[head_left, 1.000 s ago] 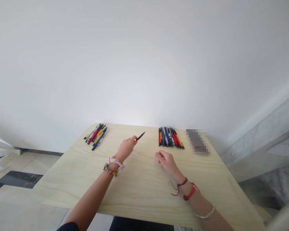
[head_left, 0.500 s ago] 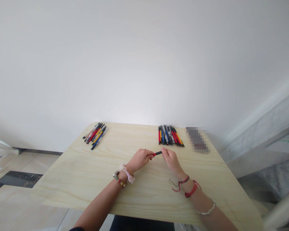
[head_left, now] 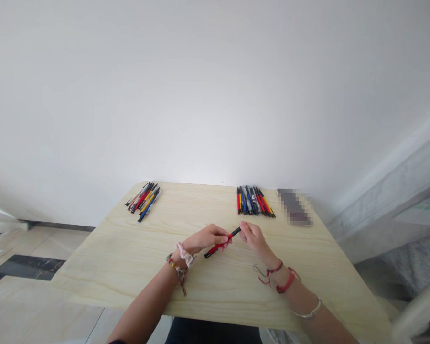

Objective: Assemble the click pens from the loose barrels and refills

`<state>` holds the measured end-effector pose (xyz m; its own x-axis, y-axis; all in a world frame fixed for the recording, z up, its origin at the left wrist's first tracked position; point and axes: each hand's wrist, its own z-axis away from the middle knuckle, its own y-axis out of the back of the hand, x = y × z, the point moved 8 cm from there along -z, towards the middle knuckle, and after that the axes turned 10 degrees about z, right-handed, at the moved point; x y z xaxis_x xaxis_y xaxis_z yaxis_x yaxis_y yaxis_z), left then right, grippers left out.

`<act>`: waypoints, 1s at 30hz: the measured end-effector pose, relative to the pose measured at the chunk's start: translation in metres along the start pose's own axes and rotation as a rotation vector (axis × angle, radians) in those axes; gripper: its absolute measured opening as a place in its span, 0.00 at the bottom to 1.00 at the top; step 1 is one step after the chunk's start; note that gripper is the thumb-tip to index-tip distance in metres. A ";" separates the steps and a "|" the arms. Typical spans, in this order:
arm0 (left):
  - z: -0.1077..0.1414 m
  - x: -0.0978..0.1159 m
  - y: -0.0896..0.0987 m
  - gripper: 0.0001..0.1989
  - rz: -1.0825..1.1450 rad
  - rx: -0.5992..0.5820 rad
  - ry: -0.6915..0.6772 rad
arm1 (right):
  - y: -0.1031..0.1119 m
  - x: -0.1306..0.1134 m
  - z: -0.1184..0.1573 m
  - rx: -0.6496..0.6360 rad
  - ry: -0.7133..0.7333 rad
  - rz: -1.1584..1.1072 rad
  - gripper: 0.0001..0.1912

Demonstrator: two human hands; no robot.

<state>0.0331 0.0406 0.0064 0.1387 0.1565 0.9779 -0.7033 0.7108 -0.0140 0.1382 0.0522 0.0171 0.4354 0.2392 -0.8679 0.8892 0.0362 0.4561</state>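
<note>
Over the table (head_left: 215,286): one pen (head_left: 214,249), red with black ends, held in front of the person, between the left hand (head_left: 206,237) and the right hand (head_left: 257,241).
Pen's long axis: a slant, from a low black end at the left, nearer the person, up to the other black end at the right, toward the wall (head_left: 215,95).
Left hand: fingers nearly closed, thumb and fingertips pinching the red barrel around its middle; the low end pokes out past them.
Right hand: fingers curled in, thumb and forefinger closed on the upper black end.
Nearer hand: the left for barrel and low end, the right for the upper end; a short stretch of pen shows between the two grips.
Low end and table: probably apart, though this view from above makes the gap hard to judge.
Left pens (head_left: 143,200): a loose, slanted bunch in red, yellow, blue and black, well apart from the left hand, near the far left corner.
Right pens (head_left: 253,200): a tighter row, side by side, just beyond the right hand.
Dark slab (head_left: 294,208): blurred, flat on the table, right of the row.
</note>
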 end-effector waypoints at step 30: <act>-0.001 -0.006 -0.012 0.15 0.236 0.015 0.044 | 0.002 0.003 0.008 0.064 -0.064 -0.041 0.25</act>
<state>0.0413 0.0321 0.0008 -0.0010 0.3471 0.9378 -0.7302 0.6405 -0.2379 0.1427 0.0455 0.0142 0.4044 0.1760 -0.8975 0.9128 -0.0175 0.4079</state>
